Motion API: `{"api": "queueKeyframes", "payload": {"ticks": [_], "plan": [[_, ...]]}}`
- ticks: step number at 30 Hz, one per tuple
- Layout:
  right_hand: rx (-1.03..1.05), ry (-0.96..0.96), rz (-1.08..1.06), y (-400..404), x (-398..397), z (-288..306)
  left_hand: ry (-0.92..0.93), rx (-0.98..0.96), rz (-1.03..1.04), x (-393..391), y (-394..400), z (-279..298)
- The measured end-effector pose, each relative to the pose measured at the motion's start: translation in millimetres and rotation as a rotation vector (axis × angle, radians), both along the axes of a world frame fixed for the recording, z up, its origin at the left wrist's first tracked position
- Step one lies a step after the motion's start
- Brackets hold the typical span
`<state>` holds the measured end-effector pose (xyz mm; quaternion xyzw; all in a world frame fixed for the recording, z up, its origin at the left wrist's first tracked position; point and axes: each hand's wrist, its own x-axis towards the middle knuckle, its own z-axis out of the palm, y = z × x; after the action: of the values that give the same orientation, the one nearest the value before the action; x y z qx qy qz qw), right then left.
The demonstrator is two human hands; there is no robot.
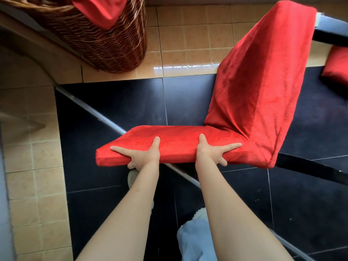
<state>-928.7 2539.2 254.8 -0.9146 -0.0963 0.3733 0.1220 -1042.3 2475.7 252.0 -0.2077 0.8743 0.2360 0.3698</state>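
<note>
Arms stretch forward side by side. The left hand (143, 157) and right hand (211, 153) grip the front edge of the red chair seat (177, 137), thumbs on top, forefingers splayed outward along the edge, other fingers curled beneath. The seat stands over dark floor tiles (120, 106). Beyond, a wicker basket (109, 46) holds red cloth (101, 10).

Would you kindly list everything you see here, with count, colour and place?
chair: one, red plush cover, centre, over black tiles
wicker basket: one, brown, top left
cloth: one, red, in the basket
pad: one, red, right edge
metal bar: one, grey, diagonal beneath the seat
shoe: one, white, below the seat
trouser leg: one, light blue, bottom centre
left hand: one, grips the seat's front edge
right hand: one, grips the seat's front edge
</note>
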Motion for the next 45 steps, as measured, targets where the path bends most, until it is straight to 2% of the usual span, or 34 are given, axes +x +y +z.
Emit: {"api": "queueKeyframes", "payload": {"ticks": [9, 13, 17, 20, 23, 25, 27, 30, 32, 39, 45], "plan": [[-0.084, -0.034, 0.035, 19, -5, 5, -0.015, 0.001, 0.015, -7, 13, 6], [-0.14, -0.029, 0.098, 23, -4, 13, -0.053, -0.031, -0.025, -13, 15, 10], [-0.162, -0.003, 0.209, 20, 3, 24, -0.105, 0.044, -0.093, -26, 4, 20], [-0.112, -0.065, 0.468, 9, 9, 33, -0.048, 0.065, -0.25, -46, -21, 25], [-0.108, -0.178, 0.993, 0, 10, 38, 0.025, 0.046, -0.48, -72, -42, 26], [-0.139, -0.156, 1.313, -2, 3, 38, 0.105, 0.024, -0.69, -89, -52, 24], [-0.193, -0.101, 1.495, -2, -9, 36, 0.11, 0.066, -0.909, -105, -58, 22], [-0.251, -0.059, 1.638, -3, -28, 29, 0.038, 0.17, -1.17, -125, -62, 19], [-0.256, -0.092, 1.705, -4, -37, 24, 0.036, 0.209, -1.255, -134, -63, 16], [-0.194, -0.194, 1.858, -5, -48, 8, 0.063, 0.346, -1.307, -139, -60, 2], [-0.105, -0.272, 1.935, -8, -43, 1, 0.119, 0.321, -1.39, -141, -63, -6]]}}
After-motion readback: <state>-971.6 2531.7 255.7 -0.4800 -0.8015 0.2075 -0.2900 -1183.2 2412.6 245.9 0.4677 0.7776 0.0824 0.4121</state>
